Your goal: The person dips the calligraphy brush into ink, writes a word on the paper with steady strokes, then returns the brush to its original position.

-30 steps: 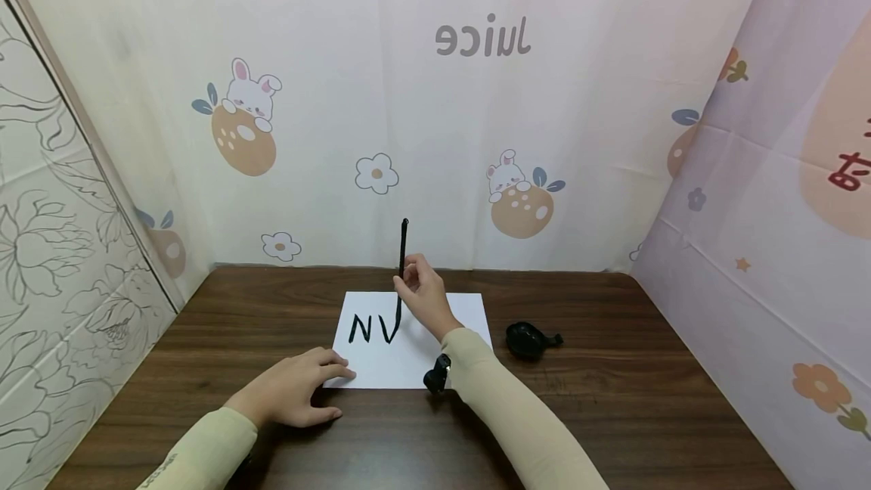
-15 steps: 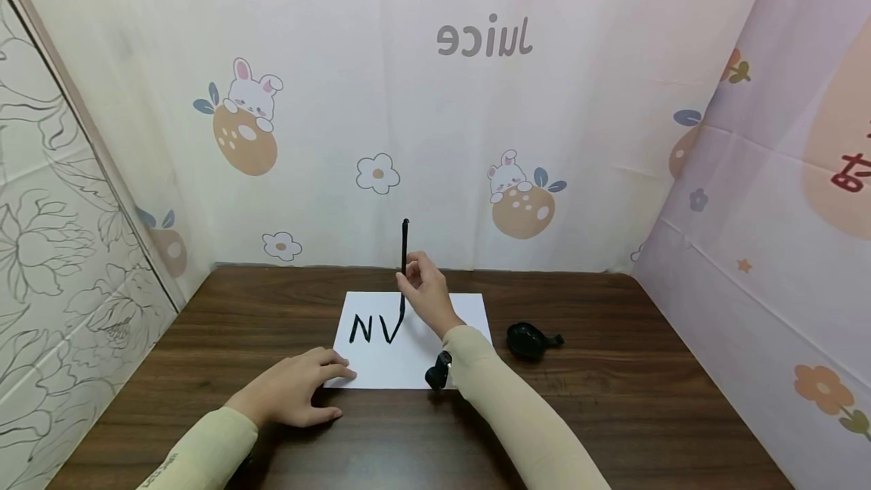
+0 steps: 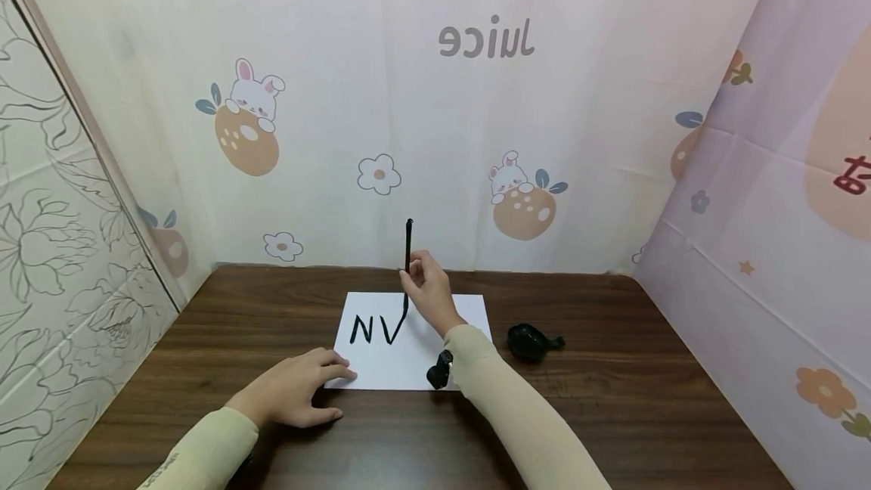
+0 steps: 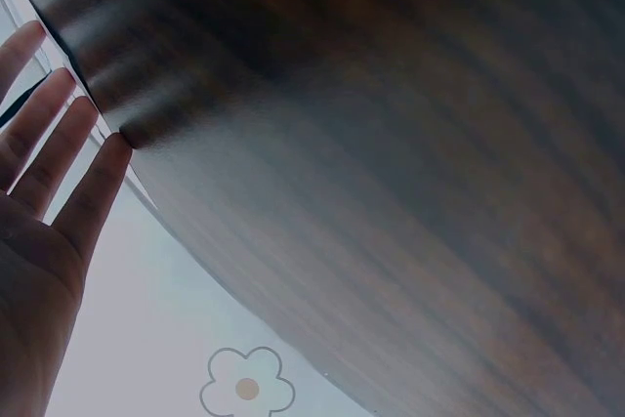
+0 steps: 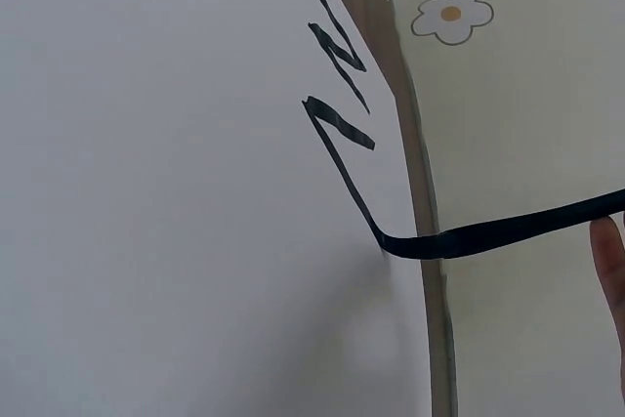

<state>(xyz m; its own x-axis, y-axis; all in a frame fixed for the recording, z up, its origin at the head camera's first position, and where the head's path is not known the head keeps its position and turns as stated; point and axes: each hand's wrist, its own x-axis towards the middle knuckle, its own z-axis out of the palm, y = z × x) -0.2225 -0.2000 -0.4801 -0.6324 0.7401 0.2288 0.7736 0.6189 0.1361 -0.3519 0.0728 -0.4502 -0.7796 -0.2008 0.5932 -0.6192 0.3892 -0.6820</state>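
My right hand (image 3: 432, 295) pinches a slim black writing brush (image 3: 408, 244), held nearly upright. In the right wrist view the bent tip of the brush (image 5: 498, 233) meets the white paper (image 5: 195, 192) at the upper end of a V's right stroke. To the left of that V stands a black N (image 3: 361, 330). My left hand (image 3: 292, 390) rests with its fingers spread at the lower left corner of the sheet, fingertips on the paper and thumb on the table. The left wrist view shows those fingers (image 4: 88, 192) nearly straight.
A small black dish with a short handle (image 3: 527, 341) sits right of the paper on the dark wooden table (image 3: 599, 399). Behind the table hangs a printed curtain (image 3: 435, 134), with more patterned cloth at both sides. A small black device (image 3: 439, 370) is worn at the right wrist.
My right hand and the brush have shifted slightly away and to the right. The V's right stroke has grown longer upward. The left hand holds its place on the sheet.
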